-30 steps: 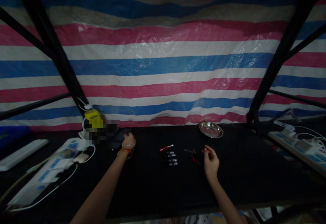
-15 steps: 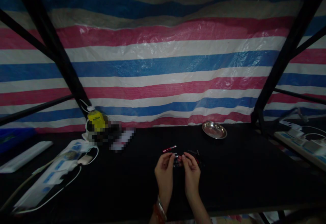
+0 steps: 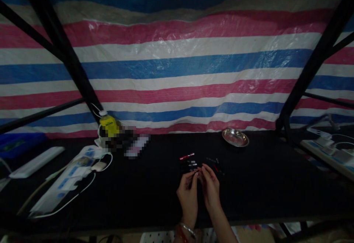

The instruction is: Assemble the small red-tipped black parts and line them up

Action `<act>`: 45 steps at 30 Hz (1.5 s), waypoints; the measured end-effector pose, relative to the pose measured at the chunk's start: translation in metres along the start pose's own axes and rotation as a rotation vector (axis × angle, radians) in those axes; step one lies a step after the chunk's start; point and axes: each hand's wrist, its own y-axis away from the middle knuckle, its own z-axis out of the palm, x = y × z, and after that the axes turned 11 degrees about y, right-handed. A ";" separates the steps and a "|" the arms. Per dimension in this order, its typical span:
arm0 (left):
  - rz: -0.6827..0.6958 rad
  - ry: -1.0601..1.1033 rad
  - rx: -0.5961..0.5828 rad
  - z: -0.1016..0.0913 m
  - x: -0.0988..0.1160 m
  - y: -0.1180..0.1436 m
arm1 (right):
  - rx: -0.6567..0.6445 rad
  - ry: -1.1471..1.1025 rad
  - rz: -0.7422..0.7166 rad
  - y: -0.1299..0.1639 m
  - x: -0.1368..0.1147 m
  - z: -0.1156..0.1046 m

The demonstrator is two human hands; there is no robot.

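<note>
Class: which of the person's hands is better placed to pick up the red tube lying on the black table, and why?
Probably the left hand: the red tube lies almost straight ahead of it, while the right hand sits further right.

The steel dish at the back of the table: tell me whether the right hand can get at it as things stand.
Probably yes. The steel dish sits in the open on the black table, beyond and to the right of the right hand. Nothing stands between them; only a few small parts lie off to the side.

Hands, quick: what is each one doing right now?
Left hand: fingers curled at a small dark piece; grip cannot be told.
Right hand: fingertips meet the left's; grip cannot be told.
</note>
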 end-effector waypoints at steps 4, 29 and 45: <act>0.035 -0.100 -0.016 -0.001 0.000 0.001 | -0.078 0.036 -0.009 0.002 -0.002 0.000; 0.352 -0.915 -0.213 -0.023 0.014 -0.009 | 0.182 0.290 -0.223 0.007 0.003 -0.014; 0.467 -1.169 -0.452 -0.039 0.003 -0.020 | 0.217 0.302 -0.196 0.006 0.005 -0.023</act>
